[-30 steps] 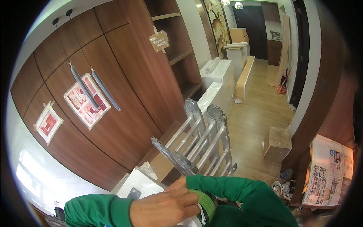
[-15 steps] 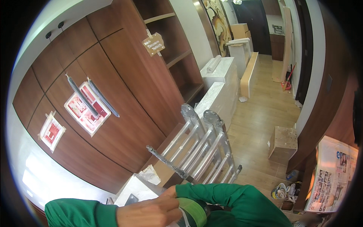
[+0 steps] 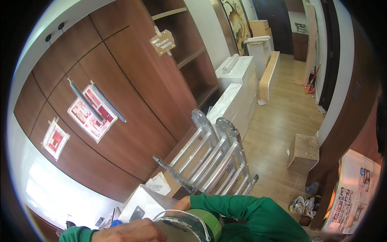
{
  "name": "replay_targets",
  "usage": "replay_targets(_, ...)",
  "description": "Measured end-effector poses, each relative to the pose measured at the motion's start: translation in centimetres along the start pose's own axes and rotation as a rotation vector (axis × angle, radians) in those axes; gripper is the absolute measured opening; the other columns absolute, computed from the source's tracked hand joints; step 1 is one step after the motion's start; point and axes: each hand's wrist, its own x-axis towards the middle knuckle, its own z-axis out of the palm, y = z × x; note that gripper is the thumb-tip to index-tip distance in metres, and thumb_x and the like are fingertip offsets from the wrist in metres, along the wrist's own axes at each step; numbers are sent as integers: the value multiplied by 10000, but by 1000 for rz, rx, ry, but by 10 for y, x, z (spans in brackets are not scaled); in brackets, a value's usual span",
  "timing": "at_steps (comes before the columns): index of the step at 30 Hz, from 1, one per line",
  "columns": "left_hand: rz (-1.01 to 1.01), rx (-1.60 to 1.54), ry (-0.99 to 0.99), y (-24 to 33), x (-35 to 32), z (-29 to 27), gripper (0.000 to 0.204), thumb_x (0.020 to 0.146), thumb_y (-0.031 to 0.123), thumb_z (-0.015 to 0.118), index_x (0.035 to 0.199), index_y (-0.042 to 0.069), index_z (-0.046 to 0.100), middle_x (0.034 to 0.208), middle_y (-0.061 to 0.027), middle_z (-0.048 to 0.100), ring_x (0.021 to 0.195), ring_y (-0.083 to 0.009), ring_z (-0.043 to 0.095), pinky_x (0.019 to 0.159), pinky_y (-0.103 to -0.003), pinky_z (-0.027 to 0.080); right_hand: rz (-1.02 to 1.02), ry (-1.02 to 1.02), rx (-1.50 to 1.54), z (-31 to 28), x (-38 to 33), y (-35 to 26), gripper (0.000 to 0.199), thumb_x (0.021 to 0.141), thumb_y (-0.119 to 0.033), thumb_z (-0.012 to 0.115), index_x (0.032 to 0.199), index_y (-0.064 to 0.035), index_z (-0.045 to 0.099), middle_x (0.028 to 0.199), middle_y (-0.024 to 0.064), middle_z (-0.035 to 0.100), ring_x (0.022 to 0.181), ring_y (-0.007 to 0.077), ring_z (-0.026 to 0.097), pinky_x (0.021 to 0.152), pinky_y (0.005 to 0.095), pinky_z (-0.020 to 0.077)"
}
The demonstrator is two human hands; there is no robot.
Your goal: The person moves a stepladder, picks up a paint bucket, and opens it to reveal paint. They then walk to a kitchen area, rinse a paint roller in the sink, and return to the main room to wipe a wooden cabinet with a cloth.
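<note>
A green paint bucket (image 3: 211, 222) with a pale-smeared rim and a thin white wire handle is close against me at the lower edge. My right hand (image 3: 180, 204) reaches round its far side from the right, fingers curled against it and partly hidden. Just left of the bucket's mouth, my left hand (image 3: 129, 233) shows its back; its fingers are blurred and out of sight. Beyond the hands lies a white-wrapped box (image 3: 147, 202) with a dark phone-like slab (image 3: 137, 213) on it.
A folded aluminium ladder (image 3: 213, 157) stands right in front of me. Wrapped white cabinets (image 3: 225, 103) line the hallway. On the right are a cardboard box (image 3: 303, 153), a small bucket (image 3: 297, 205) and a newspaper-covered surface (image 3: 350, 197). Brown wall panels (image 3: 121, 141) rise on the left.
My left hand has moved left and down, away from my right hand. The bucket's open top and wire handle now show. My view has shifted slightly.
</note>
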Motion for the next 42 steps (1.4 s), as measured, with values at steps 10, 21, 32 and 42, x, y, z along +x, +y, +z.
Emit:
replay_targets(10, -38, 30, 69, -2, -67, 13, 149, 748, 37, 734, 892, 0, 743, 867, -102, 656, 775, -227, 615, 675, -304, 510, -142, -174, 1, -6, 10, 8, 454, 984, -291, 553, 1243, 81, 582, 1165, 177, 673, 943, 201, 621, 853, 332, 472)
replay_targets(21, -152, -51, 324, -19, -105, 29, 128, 819, 109, 734, 889, 2, 739, 846, -93, 648, 753, -211, 617, 647, -322, 486, 178, -222, 142, -18, 35, -7, 480, 1002, -342, 517, 1229, 74, 598, 1076, 195, 701, 854, 170, 593, 802, 343, 475)
replay_targets(32, -16, -165, 289, -97, -86, 71, 275, 790, 163, 790, 961, -4, 653, 945, -157, 622, 852, -322, 607, 748, -405, 497, 344, 47, 91, -28, 42, -36, 487, 1009, -382, 502, 1218, 44, 615, 1070, 150, 700, 855, 168, 608, 803, 330, 487)
replay_targets(42, -419, -320, 474, -107, -141, 87, 583, 797, 251, 804, 1276, -2, 590, 1206, -155, 652, 1062, -274, 627, 885, -388, 516, 343, 380, 168, -54, 28, -51, 476, 1005, -380, 510, 1212, 35, 619, 1066, 146, 701, 858, 181, 622, 800, 333, 499)
